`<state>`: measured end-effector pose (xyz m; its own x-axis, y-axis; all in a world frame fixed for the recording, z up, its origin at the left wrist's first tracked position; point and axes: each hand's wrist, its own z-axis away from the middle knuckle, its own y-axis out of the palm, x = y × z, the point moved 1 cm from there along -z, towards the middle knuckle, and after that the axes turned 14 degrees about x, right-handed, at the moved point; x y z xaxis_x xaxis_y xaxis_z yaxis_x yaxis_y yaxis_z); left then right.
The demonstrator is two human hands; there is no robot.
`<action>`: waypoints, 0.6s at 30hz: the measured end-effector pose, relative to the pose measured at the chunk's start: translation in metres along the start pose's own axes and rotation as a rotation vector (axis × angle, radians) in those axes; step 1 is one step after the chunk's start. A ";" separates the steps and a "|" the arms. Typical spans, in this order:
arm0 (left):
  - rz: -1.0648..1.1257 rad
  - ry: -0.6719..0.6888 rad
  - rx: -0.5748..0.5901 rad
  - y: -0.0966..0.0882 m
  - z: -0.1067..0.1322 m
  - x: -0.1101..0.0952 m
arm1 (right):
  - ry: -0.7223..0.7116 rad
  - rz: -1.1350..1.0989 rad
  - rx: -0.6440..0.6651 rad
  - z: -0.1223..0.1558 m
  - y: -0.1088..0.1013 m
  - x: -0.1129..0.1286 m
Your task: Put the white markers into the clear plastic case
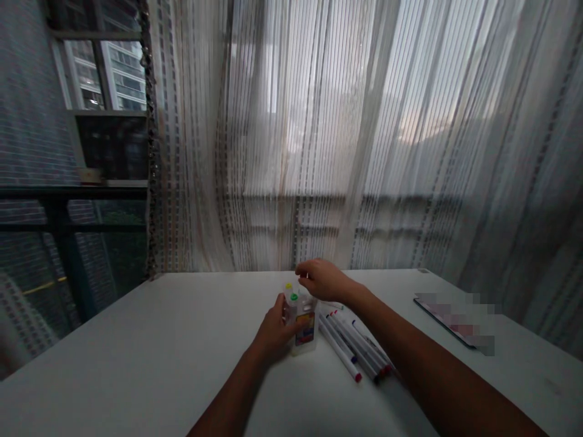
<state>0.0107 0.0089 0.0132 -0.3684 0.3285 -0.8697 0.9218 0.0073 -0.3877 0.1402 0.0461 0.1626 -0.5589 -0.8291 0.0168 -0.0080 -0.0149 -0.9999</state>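
Observation:
My left hand (277, 328) is wrapped around a small clear plastic container (300, 350) with a coloured label on its front. The container stands upright on the table. Inside it are a marker with a yellow end (288, 286) and another with a green end (294, 297). Just above the container's opening is my right hand (321, 279), its fingers bent and a gap showing between fingertips and thumb; I see nothing held there. Several white markers (341, 340) with red, blue and black ends lie in a loose bunch right of the container, partly hidden by my right forearm.
All this is on a white table (182, 352). A flat, dark-edged object (449, 321), blurred out on top, lies toward the right edge. Behind the table hang sheer striped curtains (273, 152). A dark railing (68, 224) and a window are at the left.

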 end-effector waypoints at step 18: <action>0.023 0.035 0.036 0.000 0.003 -0.009 | 0.068 0.217 0.382 -0.001 -0.009 0.014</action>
<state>0.0139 0.0035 0.0197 -0.3418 0.3608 -0.8678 0.9248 -0.0350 -0.3788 0.1315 0.0346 0.1719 -0.5668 -0.7975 -0.2066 0.4156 -0.0602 -0.9075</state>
